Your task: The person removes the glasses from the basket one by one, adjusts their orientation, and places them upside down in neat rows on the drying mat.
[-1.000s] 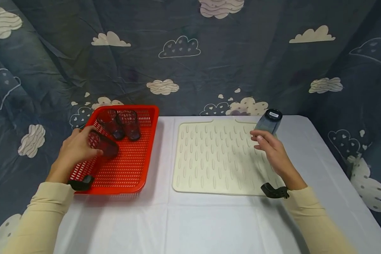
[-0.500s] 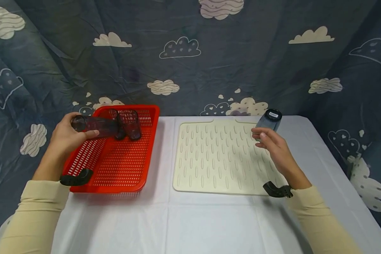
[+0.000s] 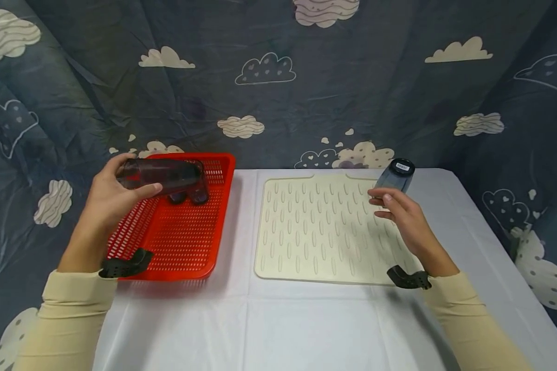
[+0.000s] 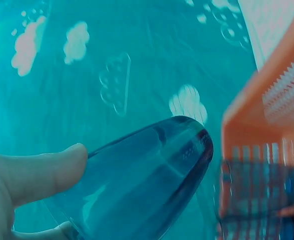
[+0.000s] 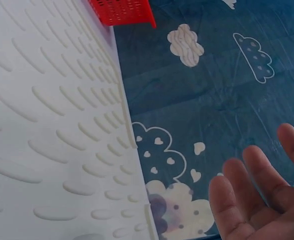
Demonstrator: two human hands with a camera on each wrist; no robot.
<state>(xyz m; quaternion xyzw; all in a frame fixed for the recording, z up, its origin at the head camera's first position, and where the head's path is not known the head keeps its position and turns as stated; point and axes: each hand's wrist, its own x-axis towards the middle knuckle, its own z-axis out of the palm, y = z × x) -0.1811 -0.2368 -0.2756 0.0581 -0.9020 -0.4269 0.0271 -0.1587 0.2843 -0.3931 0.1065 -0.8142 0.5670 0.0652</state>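
left hand (image 3: 109,193): grips glass (image 3: 167,174) at basket (image 3: 224,219)'s eleven o'clock
right hand (image 3: 401,214): loose, empty, mat (image 3: 301,232)'s two o'clock
glass: we're probably unloading; next calls for three-o'clock carry

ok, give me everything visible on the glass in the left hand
The glass is smooth and see-through, dark and smoky in the head view, bluish in the left wrist view. Its sides narrow toward a darker base. The left hand grips it near the wider end, holding it roughly sideways above the red basket, base pointing away from the hand. Nothing else visibly touches it.
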